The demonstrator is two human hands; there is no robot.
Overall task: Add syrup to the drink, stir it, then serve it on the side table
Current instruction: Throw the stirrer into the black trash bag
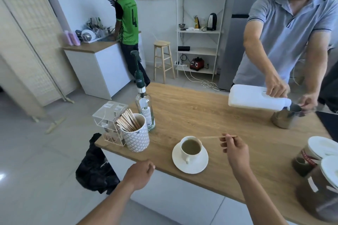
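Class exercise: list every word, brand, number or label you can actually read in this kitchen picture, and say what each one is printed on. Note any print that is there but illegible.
"4": on the back of the green jersey worn by the person at the sink.
Green pump collar of the syrup bottle: white lettering, too blurred to read surely.
Bottle's white label: print too small.
Red label on the jar: blurred, unreadable.
Small white lettering high on the jersey: unreadable.
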